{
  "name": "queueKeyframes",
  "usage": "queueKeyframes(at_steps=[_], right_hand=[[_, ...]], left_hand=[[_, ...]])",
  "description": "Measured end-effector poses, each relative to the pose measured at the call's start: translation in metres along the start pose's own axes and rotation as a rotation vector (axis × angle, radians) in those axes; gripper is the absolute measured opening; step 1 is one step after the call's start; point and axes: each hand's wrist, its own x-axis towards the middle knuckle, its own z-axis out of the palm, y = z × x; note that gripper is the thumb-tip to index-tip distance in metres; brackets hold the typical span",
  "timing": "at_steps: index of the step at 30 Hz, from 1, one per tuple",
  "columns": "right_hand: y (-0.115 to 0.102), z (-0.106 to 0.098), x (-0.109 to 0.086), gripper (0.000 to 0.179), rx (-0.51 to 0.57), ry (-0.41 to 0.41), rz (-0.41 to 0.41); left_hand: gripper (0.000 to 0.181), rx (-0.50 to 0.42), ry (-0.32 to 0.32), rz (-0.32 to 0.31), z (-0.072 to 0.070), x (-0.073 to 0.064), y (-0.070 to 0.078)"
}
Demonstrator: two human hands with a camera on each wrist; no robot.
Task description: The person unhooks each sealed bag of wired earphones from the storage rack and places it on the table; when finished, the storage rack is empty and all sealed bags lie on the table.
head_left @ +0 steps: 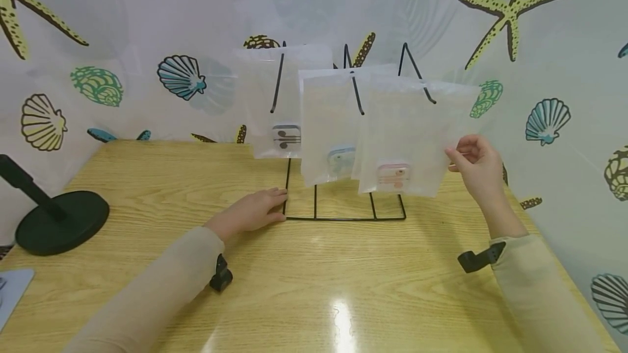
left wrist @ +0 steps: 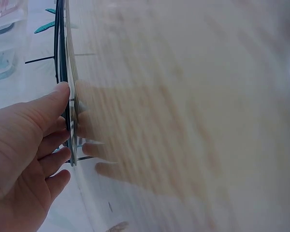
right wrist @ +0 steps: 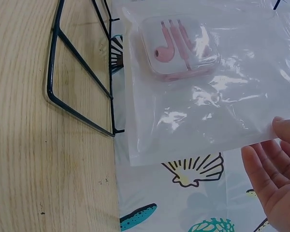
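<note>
A black wire display rack [head_left: 343, 219] stands on the table, with clear plastic bags hanging from its hooks. My left hand [head_left: 252, 210] rests against the left side of the rack's base, its fingertips and thumb touching the wire in the left wrist view. My right hand [head_left: 477, 165] pinches the right edge of the rightmost bag [head_left: 417, 129] between thumb and fingers. Inside that bag lies a square clear case of pink earphones [right wrist: 181, 46]. The middle bag [head_left: 324, 108] holds a light blue case, and the left bag [head_left: 262, 86] a case with dark earphones.
A round black stand base [head_left: 64, 222] with a slanted post is at the table's left. Part of a pale flat object [head_left: 13, 293] shows at the left edge. Behind the wooden table [head_left: 314, 287] hangs a cloth [head_left: 314, 4] printed with shells and starfish.
</note>
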Motion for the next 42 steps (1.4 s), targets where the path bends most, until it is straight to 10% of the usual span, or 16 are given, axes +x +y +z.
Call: queueKeyframes(at_steps=[42], right_hand=[[-0.0024,-0.0069,-0.0071,0.018,0.044,0.02,-0.096]], left_hand=[[0.058,-0.017,-0.03,-0.029,-0.002,-0.0004,0.0042]])
